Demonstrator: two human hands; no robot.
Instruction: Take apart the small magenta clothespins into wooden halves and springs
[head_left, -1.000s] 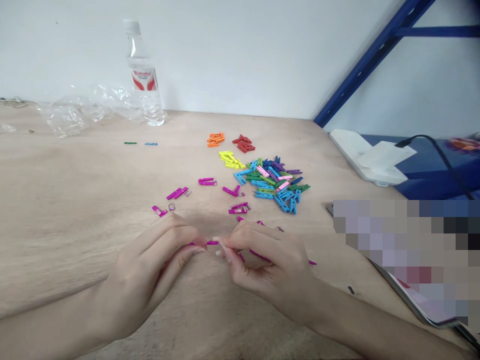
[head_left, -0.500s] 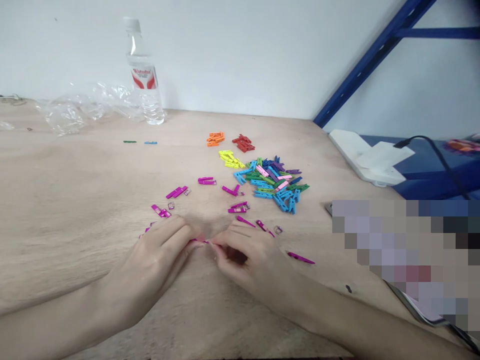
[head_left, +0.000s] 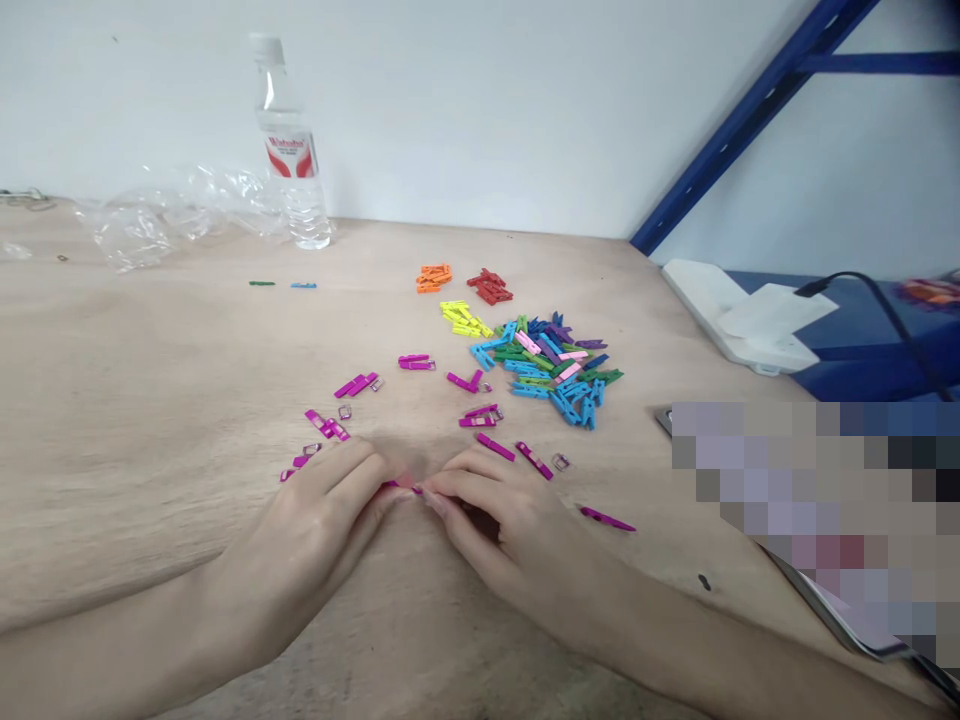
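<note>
My hands have come down low to the wood, and now they nearly meet. My left hand [head_left: 300,530] and my right hand [head_left: 495,530] are pressed in close, and my fingertips [head_left: 435,500] pinch a small pink peg [head_left: 405,484] between them. I cannot see all of it, because my fingers cover most of it. Loose pink peg halves [head_left: 534,460] lie just in front of my right hand, and one pink piece [head_left: 607,518] lies off to the right. A little metal spring [head_left: 560,462] sits near them. Past them is a big heap of pegs [head_left: 547,370] in blue, green, purple and pink, with small piles of yellow pegs [head_left: 461,318], orange pegs [head_left: 433,278] and red pegs [head_left: 489,286]. The table [head_left: 150,340] is pale wood. A water bottle [head_left: 289,150] and crumpled clear plastic [head_left: 165,215] sit by the white wall [head_left: 487,100], and a blue shelf frame [head_left: 750,130] stands at the right
</note>
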